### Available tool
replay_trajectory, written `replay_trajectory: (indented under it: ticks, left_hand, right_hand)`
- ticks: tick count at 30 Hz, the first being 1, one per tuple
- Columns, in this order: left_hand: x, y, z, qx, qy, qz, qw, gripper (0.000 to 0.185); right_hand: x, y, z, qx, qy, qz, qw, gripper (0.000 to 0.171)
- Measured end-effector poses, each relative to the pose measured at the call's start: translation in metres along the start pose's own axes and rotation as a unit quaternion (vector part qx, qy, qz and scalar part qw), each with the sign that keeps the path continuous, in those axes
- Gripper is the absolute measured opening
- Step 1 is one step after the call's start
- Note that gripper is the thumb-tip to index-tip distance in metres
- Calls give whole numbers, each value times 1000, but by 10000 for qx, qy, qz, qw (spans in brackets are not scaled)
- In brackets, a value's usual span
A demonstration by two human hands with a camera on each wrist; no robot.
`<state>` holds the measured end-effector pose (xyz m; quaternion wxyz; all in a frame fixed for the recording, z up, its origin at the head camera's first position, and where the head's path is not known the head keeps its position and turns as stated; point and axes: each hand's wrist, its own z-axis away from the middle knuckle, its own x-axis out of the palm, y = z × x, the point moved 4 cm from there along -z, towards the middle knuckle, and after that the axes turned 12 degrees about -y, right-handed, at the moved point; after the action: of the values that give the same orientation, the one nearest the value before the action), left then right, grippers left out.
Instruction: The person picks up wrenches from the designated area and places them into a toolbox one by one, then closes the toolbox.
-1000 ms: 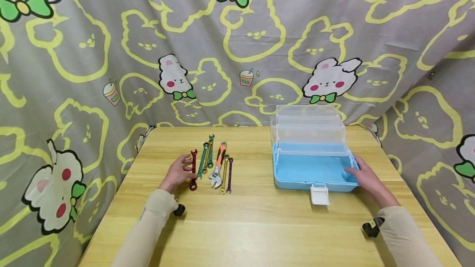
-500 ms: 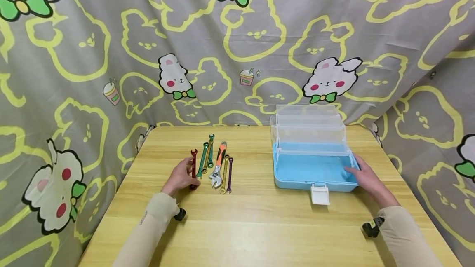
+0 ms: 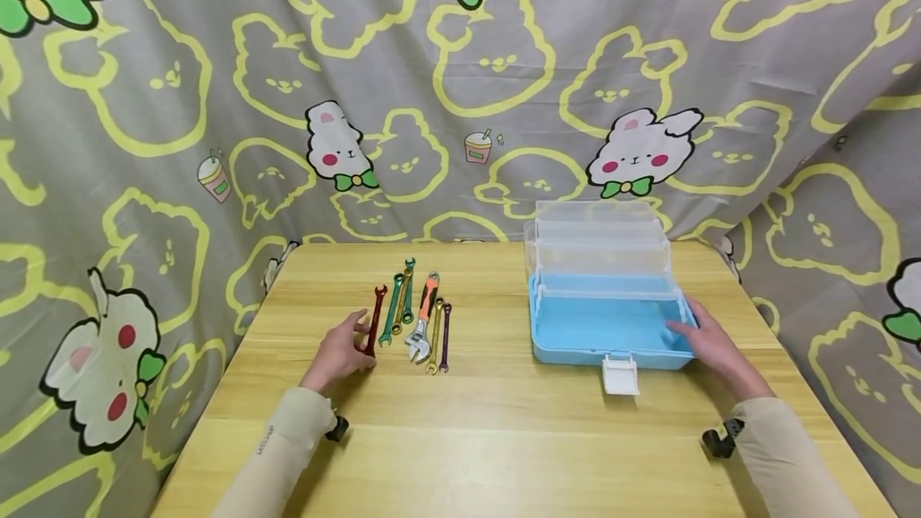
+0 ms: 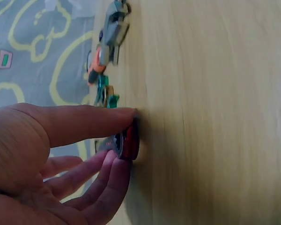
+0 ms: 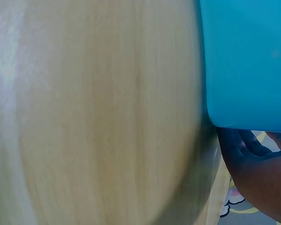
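My left hand (image 3: 336, 352) pinches a red combination wrench (image 3: 376, 314) near its front end, thumb on one side and fingers on the other. In the left wrist view the wrench's red end (image 4: 130, 141) shows between thumb and fingertips, close over the table. At the right, my right hand (image 3: 715, 352) grips the right wall of an open blue toolbox (image 3: 568, 356), its thumb over the rim and inside. The right wrist view shows the box's blue outer wall (image 5: 248, 65), with the fingers partly hidden behind it.
Right of the red wrench lie a green wrench (image 3: 392, 310), more green and gold wrenches, an adjustable wrench (image 3: 420, 342) with an orange-black handle, a gold wrench (image 3: 435, 342) and a purple wrench (image 3: 445, 342). Clear trays (image 3: 603, 260) rise behind the box; a white latch (image 3: 620, 378) hangs in front.
My left hand has closed on the red wrench's near end and shifted it slightly left, so the wrench now slants. The right hand stays at the toolbox.
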<state>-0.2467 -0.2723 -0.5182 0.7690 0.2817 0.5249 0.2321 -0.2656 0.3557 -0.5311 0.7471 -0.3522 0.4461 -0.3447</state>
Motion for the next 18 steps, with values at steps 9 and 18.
replay_trajectory:
  ticks: [9,18]
  left_hand:
    - [-9,-7,0,159,168,-72,9997,86]
    - [-12,-7,1,244,261,-950,9948,64]
  right_hand:
    - [1,-1,-1,-56,15,37,10000,77]
    - [1,-2,0,-21,27,16,10000,77]
